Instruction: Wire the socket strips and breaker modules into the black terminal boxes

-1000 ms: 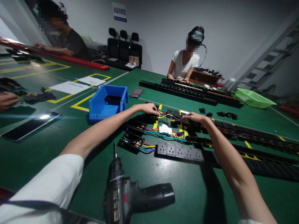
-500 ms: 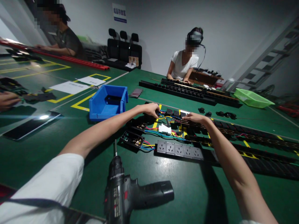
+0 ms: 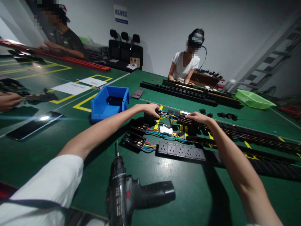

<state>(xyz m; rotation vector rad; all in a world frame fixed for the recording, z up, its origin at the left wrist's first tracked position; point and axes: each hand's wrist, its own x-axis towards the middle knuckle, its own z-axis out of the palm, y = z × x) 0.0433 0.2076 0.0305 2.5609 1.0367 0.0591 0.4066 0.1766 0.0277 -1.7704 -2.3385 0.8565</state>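
Observation:
My left hand (image 3: 152,109) reaches far across the green table (image 3: 70,131), fingers curled around a black end module with red, blue and yellow wires (image 3: 167,116) coming out of it. My right hand (image 3: 198,117) lies a little to the right, fingers pressed down on a long black power strip rail (image 3: 249,135). Between and below the hands lie a small white part (image 3: 166,130), two open black end boxes (image 3: 135,140) and a socket strip (image 3: 181,151).
A cordless screwdriver (image 3: 131,191) lies close in front. A blue bin (image 3: 109,103) stands left of my left hand, a phone (image 3: 33,125) further left. Another person's hand (image 3: 8,101) is at the left edge. Two people sit at the far side; a green tray (image 3: 254,99) sits far right.
Both hands stay on the wired end of the rail with only slight shifts; the view has drifted a little.

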